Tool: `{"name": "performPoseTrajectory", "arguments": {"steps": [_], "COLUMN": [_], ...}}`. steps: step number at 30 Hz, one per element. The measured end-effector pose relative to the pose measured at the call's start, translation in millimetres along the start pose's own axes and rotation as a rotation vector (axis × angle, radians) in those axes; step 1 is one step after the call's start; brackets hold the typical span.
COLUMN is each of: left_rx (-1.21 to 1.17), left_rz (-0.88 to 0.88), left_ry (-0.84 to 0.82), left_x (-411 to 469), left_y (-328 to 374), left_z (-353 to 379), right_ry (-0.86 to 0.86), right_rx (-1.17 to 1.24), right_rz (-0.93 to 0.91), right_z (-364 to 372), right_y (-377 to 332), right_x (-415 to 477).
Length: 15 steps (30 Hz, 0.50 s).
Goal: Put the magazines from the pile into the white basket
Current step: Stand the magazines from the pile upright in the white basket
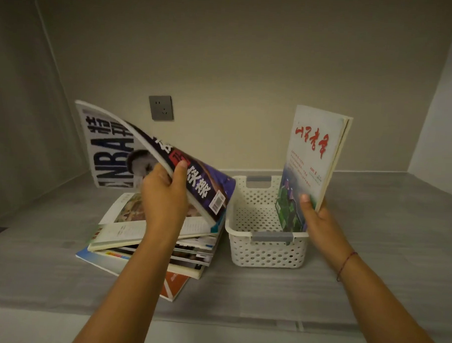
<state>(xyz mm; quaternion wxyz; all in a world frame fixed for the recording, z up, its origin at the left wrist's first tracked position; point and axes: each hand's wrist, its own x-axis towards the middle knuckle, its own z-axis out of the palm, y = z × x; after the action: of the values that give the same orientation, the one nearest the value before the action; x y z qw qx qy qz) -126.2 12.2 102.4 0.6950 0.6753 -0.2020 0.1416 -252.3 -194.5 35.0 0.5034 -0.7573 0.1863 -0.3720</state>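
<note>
Fingers of the left hand (164,192) pinch a large NBA magazine (112,150) by its lower edge, thumb on the near side over the dark cover, the rest behind it; the magazine is lifted clear above the pile (149,240) and its front cover curls forward and down toward the basket. Over on the other side, the right hand (318,222) grips a pale magazine with red lettering (311,159) at its lower right corner, thumb pressed on the front cover, holding it upright with its bottom edge lowered inside the white basket (265,253), against the right wall. That basket is perforated plastic with grey handle grips at the near and far rims, and it stands just right of the pile, almost touching it. What remains of the pile is a loose, fanned stack of magazines and booklets, an orange cover poking out at the bottom. Both rest on a grey counter (370,281) set in a beige alcove. A grey wall socket (161,107) sits on the back wall above the pile. A thin red string bracelet (345,264) circles the right wrist.
</note>
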Motion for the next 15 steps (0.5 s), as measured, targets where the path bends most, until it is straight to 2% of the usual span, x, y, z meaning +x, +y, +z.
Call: {"name": "performPoseTrajectory", "arguments": {"steps": [6, 12, 15], "left_rx": [0.146, 0.346, 0.433], "left_rz": [0.222, 0.195, 0.236], "left_ry": [-0.119, -0.305, -0.343], "left_x": [4, -27, -48], "left_y": [30, -8, -21], "left_z": [49, 102, 111], "right_ry": [-0.012, -0.07, -0.094], "right_rx": [-0.003, 0.0, 0.0], "right_rz": [-0.003, -0.042, -0.072], "right_z": [0, -4, -5], "right_y": [6, 7, 6], "right_x": [4, 7, 8]}}
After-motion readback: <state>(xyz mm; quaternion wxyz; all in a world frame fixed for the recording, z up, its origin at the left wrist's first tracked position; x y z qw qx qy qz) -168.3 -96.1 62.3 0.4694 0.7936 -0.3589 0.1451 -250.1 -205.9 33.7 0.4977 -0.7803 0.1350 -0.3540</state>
